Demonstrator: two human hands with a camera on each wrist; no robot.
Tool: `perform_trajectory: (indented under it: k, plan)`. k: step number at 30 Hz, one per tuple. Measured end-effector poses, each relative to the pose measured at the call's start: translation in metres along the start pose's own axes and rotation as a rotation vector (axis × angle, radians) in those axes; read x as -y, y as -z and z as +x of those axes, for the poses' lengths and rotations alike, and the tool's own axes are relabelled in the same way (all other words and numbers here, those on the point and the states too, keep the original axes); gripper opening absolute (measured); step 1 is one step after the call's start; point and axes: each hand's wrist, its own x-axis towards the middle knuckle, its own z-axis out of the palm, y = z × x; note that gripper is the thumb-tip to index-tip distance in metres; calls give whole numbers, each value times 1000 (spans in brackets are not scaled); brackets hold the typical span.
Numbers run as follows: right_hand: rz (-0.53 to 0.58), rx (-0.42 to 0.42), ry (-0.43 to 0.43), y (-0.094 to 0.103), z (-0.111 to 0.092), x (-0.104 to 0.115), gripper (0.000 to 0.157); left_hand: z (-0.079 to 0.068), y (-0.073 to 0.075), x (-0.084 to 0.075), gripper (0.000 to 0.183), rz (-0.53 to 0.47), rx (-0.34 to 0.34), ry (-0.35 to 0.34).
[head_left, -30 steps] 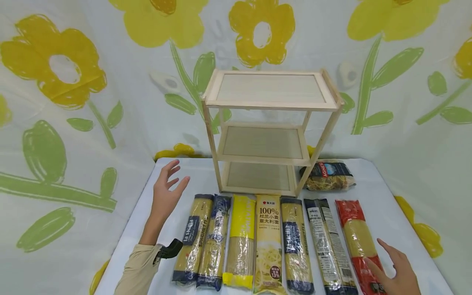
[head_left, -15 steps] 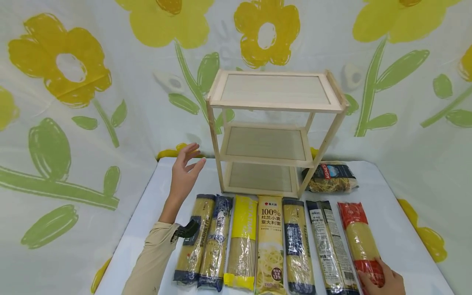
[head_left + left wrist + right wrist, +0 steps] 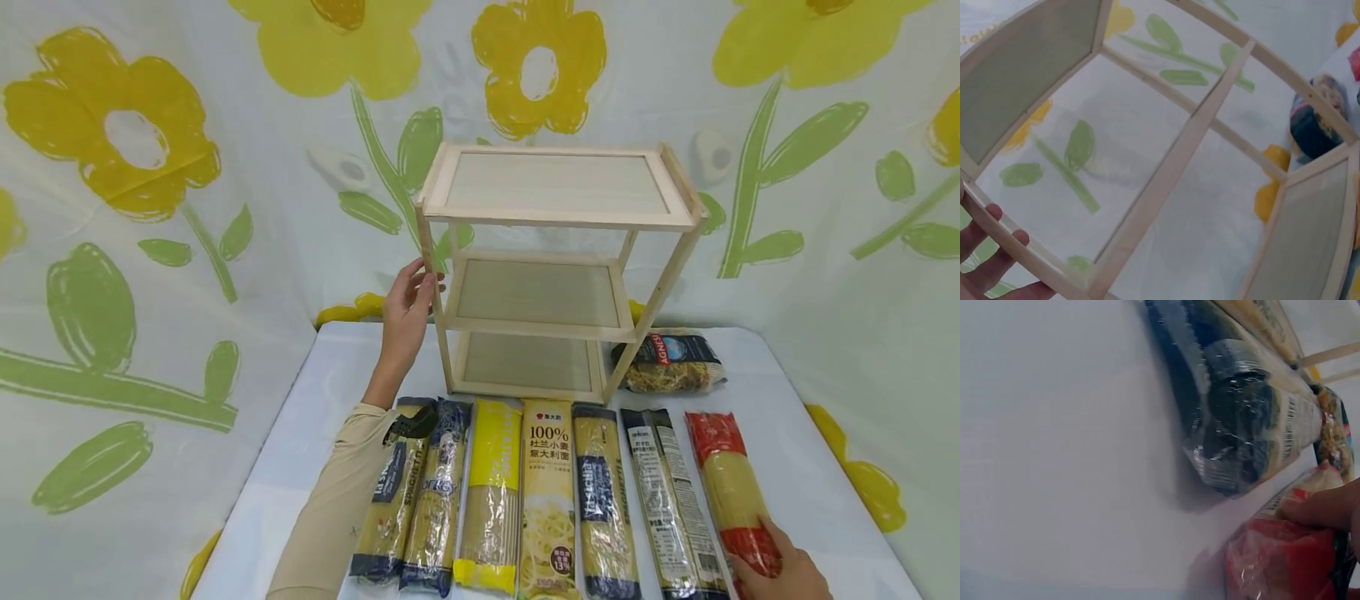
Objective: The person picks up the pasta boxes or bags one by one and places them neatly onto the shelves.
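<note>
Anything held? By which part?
Left hand: the wooden rack, by its front left post. Right hand: the red pasta pack, by its near end.

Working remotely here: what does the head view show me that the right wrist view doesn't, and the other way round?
Only the head view: the left grip around the left post, the shelf's three panels, and the yellow packet.

Only the right wrist view: the barcoded packet's dark lower end in full; the head view's bottom edge cuts it off.

Both: the right grip on the red packet, the Agnesi packet, and white tabletop.
</note>
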Motion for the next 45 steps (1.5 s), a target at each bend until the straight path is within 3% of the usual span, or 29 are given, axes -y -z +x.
perform_trajectory:
  k: [3,7,15,18,22,31,38,45]
  plan:
    - [48,-45,18,5,-1,0,104,3,1,2,33,5,-19,18]
    - [163,-125,-33,10,-2,3,98,6,3,6,29,-21,-15,12]
    - [267,-170,-158,32,-8,15,81,9,2,7,29,-30,-19,10]
    - [316,-187,-181,39,-13,23,77,12,5,18,30,-29,-30,24]
    - [335,-238,-181,50,-23,36,71,16,7,34,32,-19,-46,30]
    - [333,-395,-145,83,-39,67,58,14,8,39,34,-10,-78,18]
    - [433,-400,-180,105,-45,83,57,13,8,37,33,-16,-67,39]
    - [489,-419,-149,128,-51,92,58,7,0,11,30,0,-48,29]
